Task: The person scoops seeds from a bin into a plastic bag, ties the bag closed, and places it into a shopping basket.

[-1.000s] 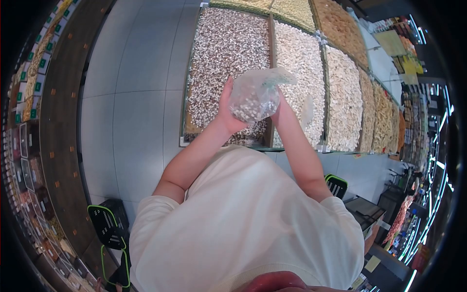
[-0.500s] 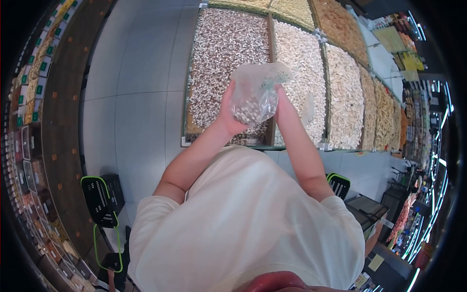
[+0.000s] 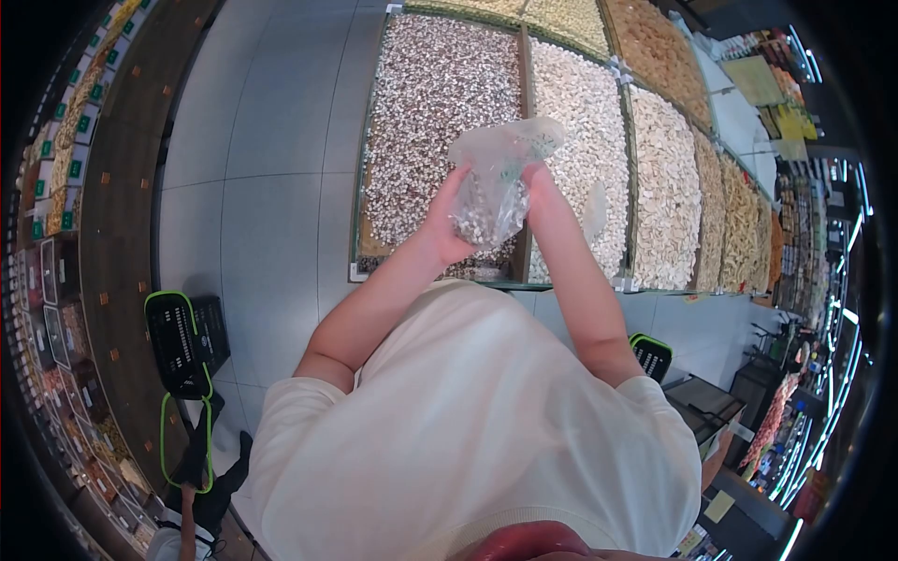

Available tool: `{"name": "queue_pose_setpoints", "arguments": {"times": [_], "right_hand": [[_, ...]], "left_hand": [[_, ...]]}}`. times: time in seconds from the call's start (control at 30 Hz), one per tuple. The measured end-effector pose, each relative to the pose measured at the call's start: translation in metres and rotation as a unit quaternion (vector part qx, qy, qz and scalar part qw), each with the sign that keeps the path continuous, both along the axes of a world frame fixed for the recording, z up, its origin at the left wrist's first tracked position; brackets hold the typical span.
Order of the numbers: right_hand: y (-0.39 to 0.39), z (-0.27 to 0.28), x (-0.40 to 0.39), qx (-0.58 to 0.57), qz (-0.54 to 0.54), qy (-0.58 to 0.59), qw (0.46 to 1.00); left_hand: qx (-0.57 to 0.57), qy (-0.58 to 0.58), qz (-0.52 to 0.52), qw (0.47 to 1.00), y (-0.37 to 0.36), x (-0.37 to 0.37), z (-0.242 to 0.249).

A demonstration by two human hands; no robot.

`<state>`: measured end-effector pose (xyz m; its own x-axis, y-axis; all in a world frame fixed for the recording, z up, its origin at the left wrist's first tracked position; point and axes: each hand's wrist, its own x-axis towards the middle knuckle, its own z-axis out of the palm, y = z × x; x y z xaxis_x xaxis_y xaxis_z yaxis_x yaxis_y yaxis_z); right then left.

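Grip, both sides: L hand [image 3: 447,222] and R hand [image 3: 543,194] part-closed, fingers round opp. sides of clear plastic bag [image 3: 494,192]. Bag approx. upright, green print nr top, small white & dark pcs. in lower part. Location: in front of me, over the divider [image 3: 526,89] betw. bin of mixed brown/white pcs. [image 3: 440,84] and bin of white pcs. [image 3: 575,103]; clearance below bag: can't tell. Translucent item [image 3: 595,210] on the white pcs., R of bag, ID unclear. Far L: blk. basket [image 3: 173,341], grn. rim, above tiled floor [image 3: 271,224]; another person's arm [image 3: 188,524] at its grn. handle [image 3: 164,439].
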<state>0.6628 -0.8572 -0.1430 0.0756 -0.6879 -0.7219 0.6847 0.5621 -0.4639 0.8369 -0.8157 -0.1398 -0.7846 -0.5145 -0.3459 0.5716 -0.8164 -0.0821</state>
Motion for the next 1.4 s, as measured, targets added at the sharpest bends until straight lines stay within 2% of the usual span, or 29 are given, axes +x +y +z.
{"name": "queue_pose_setpoints", "arguments": {"times": [0.07, 0.33, 0.63, 0.73, 0.83, 0.97, 1.03, 1.2, 1.27, 1.33, 1.4], "right_hand": [[0.001, -0.003, -0.001, 0.005, -0.035, -0.014, 0.999], [-0.017, -0.045, -0.021, -0.116, 0.047, -0.086, 0.988], [-0.039, -0.094, -0.045, -0.247, 0.139, -0.161, 0.945], [-0.025, -0.056, -0.035, -0.236, 0.123, -0.117, 0.957], [-0.036, -0.086, -0.040, -0.255, 0.147, -0.112, 0.949], [-0.026, -0.073, -0.035, -0.207, 0.123, -0.111, 0.964], [-0.021, -0.065, -0.029, -0.159, 0.094, -0.089, 0.979], [-0.011, -0.046, -0.026, -0.156, 0.092, -0.112, 0.977], [-0.006, -0.033, -0.024, -0.155, 0.092, -0.117, 0.977], [-0.003, -0.021, -0.020, -0.093, 0.051, -0.042, 0.994], [-0.004, -0.022, -0.022, -0.096, 0.057, -0.051, 0.992]], "left_hand": [[0.006, -0.002, -0.002, 1.000, -0.001, 0.000, 0.001], [0.002, 0.005, -0.023, 1.000, -0.001, 0.005, 0.000], [0.010, 0.020, -0.044, 0.999, -0.002, 0.007, -0.010], [0.021, 0.029, -0.052, 0.998, -0.004, 0.006, -0.013], [0.020, 0.033, -0.059, 0.998, -0.004, 0.005, -0.010], [-0.026, 0.038, -0.068, 0.997, -0.003, 0.008, -0.004], [-0.012, 0.041, -0.061, 0.997, -0.004, 0.007, -0.006], [0.012, 0.055, -0.051, 0.997, -0.007, 0.004, -0.014], [-0.016, 0.066, -0.062, 0.996, -0.009, 0.004, -0.017], [-0.018, 0.084, -0.060, 0.994, -0.011, 0.002, -0.015], [-0.021, 0.102, -0.058, 0.993, -0.011, 0.002, -0.010]]}}
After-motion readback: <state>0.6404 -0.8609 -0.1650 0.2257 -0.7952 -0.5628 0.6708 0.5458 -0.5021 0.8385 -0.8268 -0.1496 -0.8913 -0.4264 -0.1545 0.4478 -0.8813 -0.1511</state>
